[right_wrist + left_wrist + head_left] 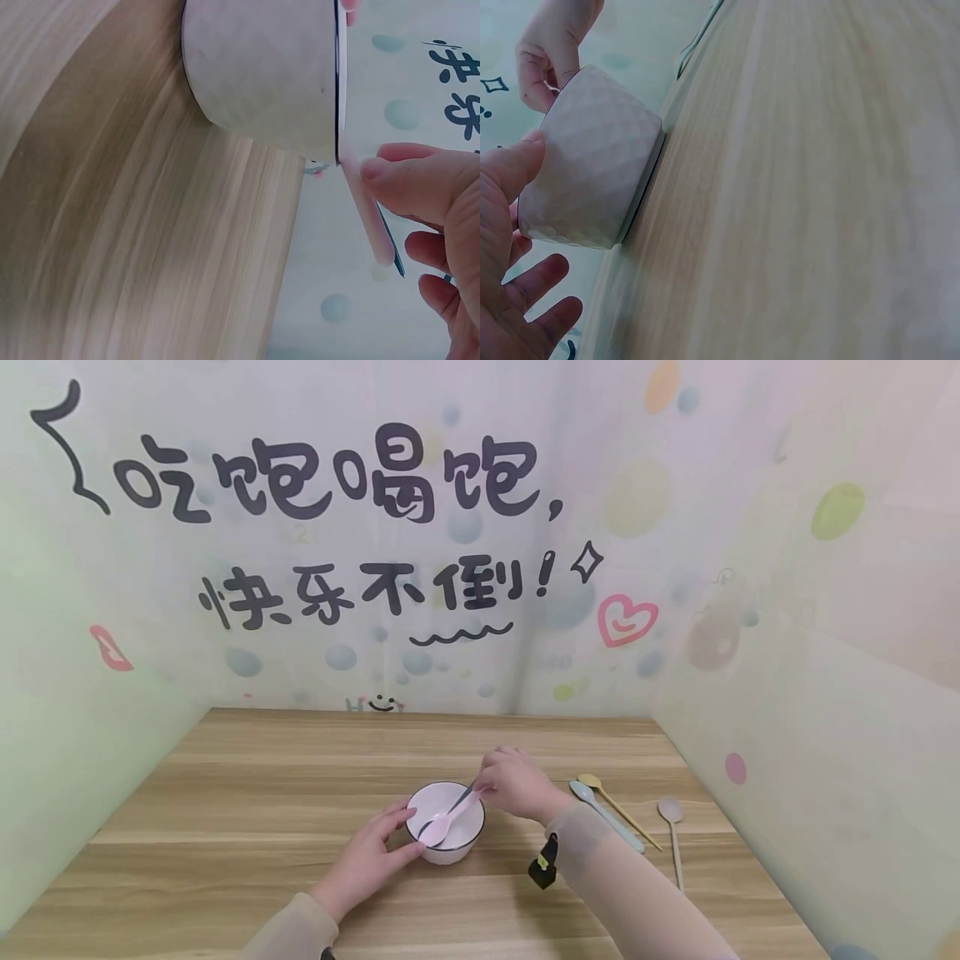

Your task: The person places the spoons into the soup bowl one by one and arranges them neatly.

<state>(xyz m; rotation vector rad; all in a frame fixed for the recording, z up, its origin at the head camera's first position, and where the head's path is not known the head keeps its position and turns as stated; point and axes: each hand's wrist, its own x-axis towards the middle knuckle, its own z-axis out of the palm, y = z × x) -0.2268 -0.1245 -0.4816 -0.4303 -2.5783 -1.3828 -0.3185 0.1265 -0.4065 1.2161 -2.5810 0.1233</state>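
Note:
A white bowl (446, 857) with a dark rim stands on the wooden table, its faceted outer wall (592, 157) showing in the left wrist view. My left hand (372, 853) holds the bowl by its left side, thumb and fingers at the rim. Inside the bowl lies a pink spoon (437, 832), leaning on the right rim. A dark-handled utensil (462, 797) lies alongside it, its handle (395, 251) just behind the pink one in the right wrist view. Over the right rim, my right hand (517, 785) pinches the pink spoon's handle (369, 217).
To the right of the bowl lie a light blue spoon (609, 817), a yellow spoon (589, 781) and a pale greyish spoon (671, 811). The wooden table (225, 827) meets printed wall panels (480, 677) at the back and sides.

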